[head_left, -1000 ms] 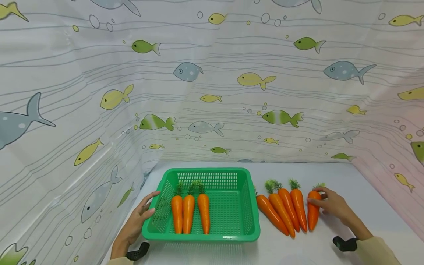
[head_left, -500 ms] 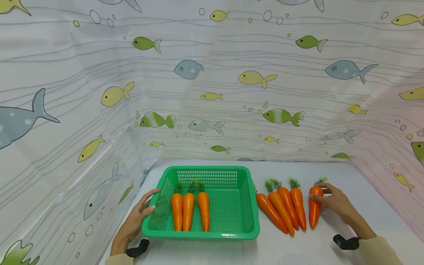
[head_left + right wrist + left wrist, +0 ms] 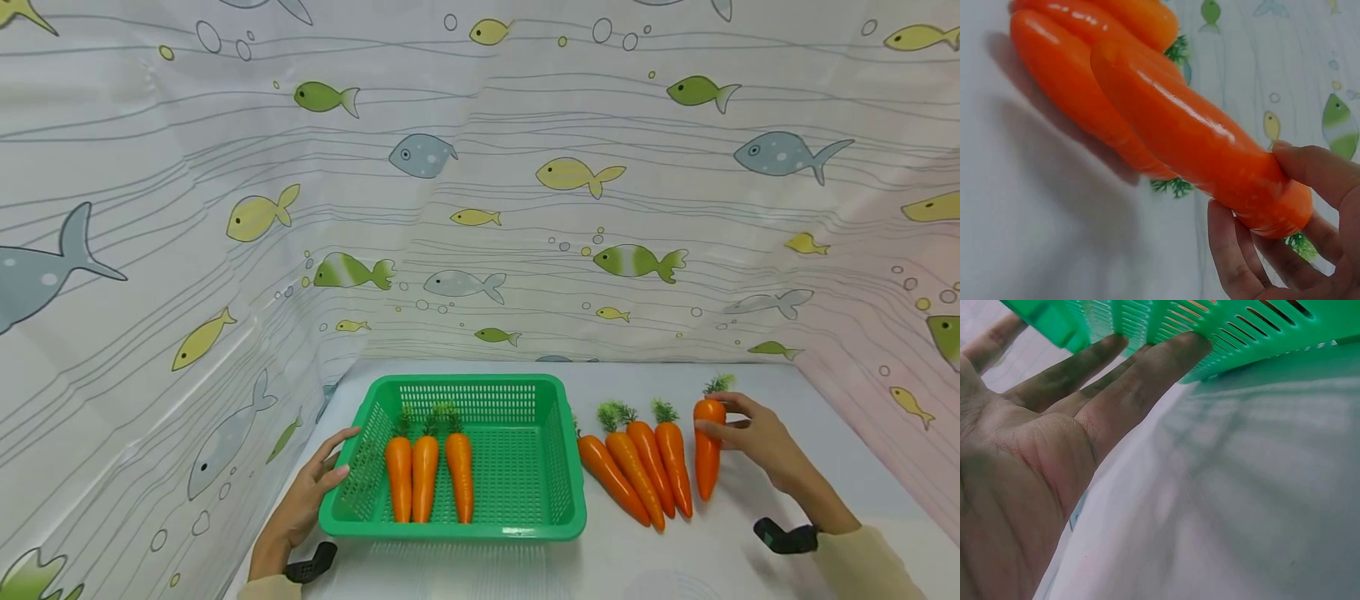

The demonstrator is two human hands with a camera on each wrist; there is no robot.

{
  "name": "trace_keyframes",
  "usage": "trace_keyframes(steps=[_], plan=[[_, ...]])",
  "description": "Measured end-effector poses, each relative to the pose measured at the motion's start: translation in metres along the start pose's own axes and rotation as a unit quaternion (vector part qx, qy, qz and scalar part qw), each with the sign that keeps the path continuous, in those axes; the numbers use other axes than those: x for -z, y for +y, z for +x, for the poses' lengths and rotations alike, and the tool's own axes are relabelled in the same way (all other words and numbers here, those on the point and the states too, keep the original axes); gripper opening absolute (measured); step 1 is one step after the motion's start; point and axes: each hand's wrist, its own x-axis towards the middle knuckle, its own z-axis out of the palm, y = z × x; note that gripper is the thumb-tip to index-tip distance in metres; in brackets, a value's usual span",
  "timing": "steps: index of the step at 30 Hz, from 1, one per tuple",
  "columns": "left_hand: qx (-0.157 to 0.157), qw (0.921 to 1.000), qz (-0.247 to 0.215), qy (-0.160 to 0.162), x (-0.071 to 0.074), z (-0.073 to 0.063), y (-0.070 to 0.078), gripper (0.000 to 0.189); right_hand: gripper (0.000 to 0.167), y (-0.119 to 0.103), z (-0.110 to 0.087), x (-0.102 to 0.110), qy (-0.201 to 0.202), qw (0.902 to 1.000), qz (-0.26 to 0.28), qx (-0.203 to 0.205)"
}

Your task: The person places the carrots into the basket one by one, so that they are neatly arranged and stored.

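Carrot (image 3: 707, 462), firmly gripped, at nine o'clock from the right hand (image 3: 765, 442), easily the nearer of the two, long axis running roughly twelve to six, leafy end (image 3: 720, 383) at twelve! Scanning from the left: one left hand (image 3: 303, 500), fingers outstretched against the nine-o'clock wall of one green basket (image 3: 450, 532), three carrots (image 3: 423, 479) inside, four loose carrots (image 3: 636, 479) at the basket's three o'clock, then that single gripped one.

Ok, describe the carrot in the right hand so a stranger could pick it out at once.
Start at the green basket. To its right, four carrots lie on the white table. Right of those is your carrot, the only one the right hand grips.
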Motion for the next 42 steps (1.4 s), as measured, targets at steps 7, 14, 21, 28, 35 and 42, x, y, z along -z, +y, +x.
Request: trace_keyframes(steps=[7,14,21,28,35,42], plan=[[-0.001,1.0,-0.003,-0.005,0.002,-0.002,0.0,0.056,0.077,-0.018,0.003,-0.004,0.011,0.9997,0.015,0.016],[0.001,1.0,-0.002,-0.003,0.005,-0.003,0.002,0.056,0.076,-0.032,0.009,-0.01,0.0,0.999,0.036,0.026],[0.0,1.0,-0.004,-0.009,0.005,-0.003,0.003,0.056,0.073,-0.049,0.013,-0.014,-0.007,0.9986,0.037,0.037],[-0.001,0.9998,-0.012,-0.015,0.001,-0.002,0.002,0.056,0.072,-0.061,0.015,-0.018,-0.018,0.9968,0.062,0.048],[-0.005,0.9995,-0.021,-0.025,0.0,-0.002,0.001,0.057,0.068,-0.077,0.017,-0.025,-0.031,0.9944,0.083,0.058],[-0.006,0.9996,-0.016,-0.022,0.002,0.0,-0.001,0.056,0.065,-0.096,0.02,-0.034,-0.049,0.9903,0.111,0.069]])
